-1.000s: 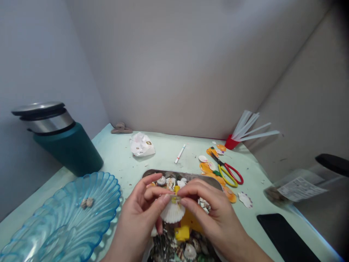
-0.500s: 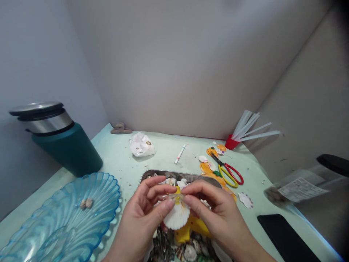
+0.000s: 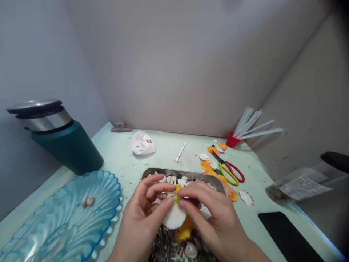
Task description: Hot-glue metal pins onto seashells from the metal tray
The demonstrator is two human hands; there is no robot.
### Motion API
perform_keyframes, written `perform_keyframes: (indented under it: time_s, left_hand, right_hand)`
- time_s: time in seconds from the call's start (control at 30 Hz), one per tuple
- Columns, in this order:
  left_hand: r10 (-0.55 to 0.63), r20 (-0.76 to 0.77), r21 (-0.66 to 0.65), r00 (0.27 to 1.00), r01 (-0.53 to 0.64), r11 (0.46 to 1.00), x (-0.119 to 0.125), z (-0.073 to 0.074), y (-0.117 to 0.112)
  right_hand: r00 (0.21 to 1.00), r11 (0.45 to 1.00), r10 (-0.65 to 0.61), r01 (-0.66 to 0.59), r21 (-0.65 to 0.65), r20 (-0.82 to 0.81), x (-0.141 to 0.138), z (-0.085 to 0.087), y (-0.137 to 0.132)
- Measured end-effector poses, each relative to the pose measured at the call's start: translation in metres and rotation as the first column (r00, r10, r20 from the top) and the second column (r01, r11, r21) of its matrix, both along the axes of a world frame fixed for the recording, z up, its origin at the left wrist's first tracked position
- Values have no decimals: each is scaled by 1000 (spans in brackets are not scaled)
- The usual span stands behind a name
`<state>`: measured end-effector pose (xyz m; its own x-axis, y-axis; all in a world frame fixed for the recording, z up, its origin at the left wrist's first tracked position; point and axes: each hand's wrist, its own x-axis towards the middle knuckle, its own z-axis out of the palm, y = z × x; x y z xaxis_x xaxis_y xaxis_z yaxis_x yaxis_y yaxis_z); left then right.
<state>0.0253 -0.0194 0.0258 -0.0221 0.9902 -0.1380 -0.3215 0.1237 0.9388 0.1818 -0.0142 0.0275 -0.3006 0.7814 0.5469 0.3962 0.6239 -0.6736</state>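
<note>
A white scallop shell point(image 3: 175, 217) hangs fan-side down between my two hands, over the metal tray. My left hand point(image 3: 143, 216) pinches its top edge between thumb and fingers. From the other side, my right hand point(image 3: 214, 214) closes its thumb and forefinger at the same top edge, by a small yellow bit. A thin metal-looking piece point(image 3: 164, 194) shows at my left fingertips; its kind is unclear. Below lies the metal tray point(image 3: 156, 170), filled with several shells and a yellow piece point(image 3: 184, 233), partly hidden by my hands.
At left are a blue scalloped dish point(image 3: 60, 207) and a teal bottle point(image 3: 68, 145). Farther back lie a crumpled white packet point(image 3: 142, 143) and a marker point(image 3: 180, 152). At right are scissors point(image 3: 231, 171), a red cup of translucent sticks point(image 3: 232, 140), a black phone point(image 3: 289, 236) and a jar point(image 3: 300, 187).
My right hand has shifted slightly left and its fingers have curled further over the shell's top. The shell has moved a little left with my hands. The view has shifted slightly.
</note>
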Motion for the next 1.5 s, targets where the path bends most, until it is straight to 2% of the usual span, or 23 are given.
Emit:
perform_keyframes:
  time_s: [0.23,0.37,0.53,0.67,0.77,0.97,1.13,1.37,1.5]
  left_hand:
    - [33,-8,7,999,-33,999,2,3,-3]
    - [-3,-27,-4,1000,3,1000,0,-1,-2]
    - [11,-6,-51,1000,-11,999,0,-3,-1]
    - [56,41,-50,998,-54,997,0,-1,2]
    - [88,30,-11,996,-88,996,-1,0,3]
    - [9,19,7,1000,-9,1000,-2,-2,1]
    - [23,49,-31,999,-21,999,-2,0,1]
    - [-30,114,-37,993,34,999,-5,-2,2]
    - [-34,114,-68,993,42,997,-3,0,1]
  right_hand:
    - [1000,997,-14,13,-75,-16,-1,0,-2]
    - [1000,998,13,-12,-58,25,-1,-4,-1]
    - [998,1000,2,0,-29,59,-2,-5,-1]
    - [997,988,-81,80,-130,-3,-1,-3,-1]
    - [996,982,-83,86,-170,22,-1,0,-1]
    - [991,978,-123,128,-164,43,-3,0,-1]
    - [996,984,-83,88,-152,38,-2,-3,-1]
    - [1000,944,2,-11,-329,-30,0,5,-4]
    - [995,909,-43,1,-416,-90,-2,8,-4]
